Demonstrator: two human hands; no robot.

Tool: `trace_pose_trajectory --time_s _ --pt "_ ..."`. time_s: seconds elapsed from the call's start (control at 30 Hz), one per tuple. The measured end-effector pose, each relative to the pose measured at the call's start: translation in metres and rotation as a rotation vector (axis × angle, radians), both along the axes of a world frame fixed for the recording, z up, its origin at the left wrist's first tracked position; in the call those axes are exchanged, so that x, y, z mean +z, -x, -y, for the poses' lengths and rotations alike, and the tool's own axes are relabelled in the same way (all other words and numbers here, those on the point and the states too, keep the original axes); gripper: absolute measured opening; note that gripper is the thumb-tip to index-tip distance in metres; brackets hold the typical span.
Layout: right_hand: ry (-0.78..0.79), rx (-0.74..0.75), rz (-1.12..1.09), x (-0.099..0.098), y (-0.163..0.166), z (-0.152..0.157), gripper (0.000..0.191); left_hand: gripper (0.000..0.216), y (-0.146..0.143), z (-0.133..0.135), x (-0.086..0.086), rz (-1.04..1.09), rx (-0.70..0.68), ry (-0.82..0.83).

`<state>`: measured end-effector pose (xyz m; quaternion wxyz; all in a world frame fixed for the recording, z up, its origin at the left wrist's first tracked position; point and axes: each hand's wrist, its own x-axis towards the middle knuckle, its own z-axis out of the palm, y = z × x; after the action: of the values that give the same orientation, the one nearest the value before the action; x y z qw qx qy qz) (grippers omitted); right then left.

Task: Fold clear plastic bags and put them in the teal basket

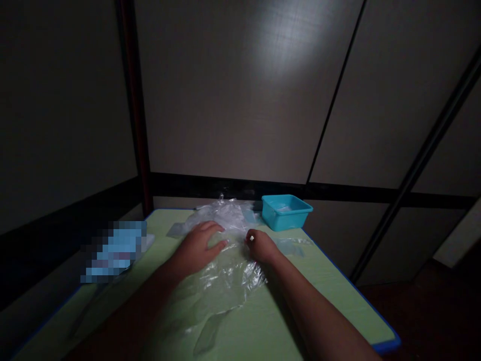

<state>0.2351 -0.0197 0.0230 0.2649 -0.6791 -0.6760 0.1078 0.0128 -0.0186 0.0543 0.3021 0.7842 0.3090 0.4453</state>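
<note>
A clear plastic bag (229, 281) lies spread and wrinkled on the green tabletop between my forearms. Over its far end is my left hand (203, 245), thumb and fingers apart, with no object visible in its grasp. My right hand (261, 245) is closed in a pinch at the upper right of the bag; a small white bit shows at its fingers, too small to name. Just beyond both hands sits a crumpled heap of clear plastic bags (221, 213). Another flat clear bag (291, 246) lies to the right of my right hand.
A turquoise plastic basket (287, 220) stands at the table's back right corner, with something pale inside. At the left edge lies a blurred-out light blue item (116, 250). The green table (338, 296) has a blue rim, and panelled cabinet doors (233, 100) rise behind it.
</note>
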Motion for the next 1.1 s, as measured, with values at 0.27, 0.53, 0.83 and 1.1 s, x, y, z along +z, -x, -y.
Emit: trace_pose_trajectory --time_s 0.27,0.53,0.83,1.1 --pt "0.030 -0.065 0.160 0.003 -0.001 0.000 0.020 0.081 -0.006 0.013 -0.041 -0.465 -0.314 0.070" --pt "0.078 -0.097 0.246 0.006 -0.005 0.003 0.017 0.112 0.002 0.004 -0.047 -0.609 -0.356 0.068" --pt "-0.146 0.061 0.186 0.030 0.010 0.017 0.018 0.109 0.003 0.007 -0.043 -0.610 -0.293 0.105" --pt "0.360 0.405 -0.158 0.014 0.012 0.021 0.004 0.121 0.012 0.003 -0.044 -0.578 -0.295 0.244"
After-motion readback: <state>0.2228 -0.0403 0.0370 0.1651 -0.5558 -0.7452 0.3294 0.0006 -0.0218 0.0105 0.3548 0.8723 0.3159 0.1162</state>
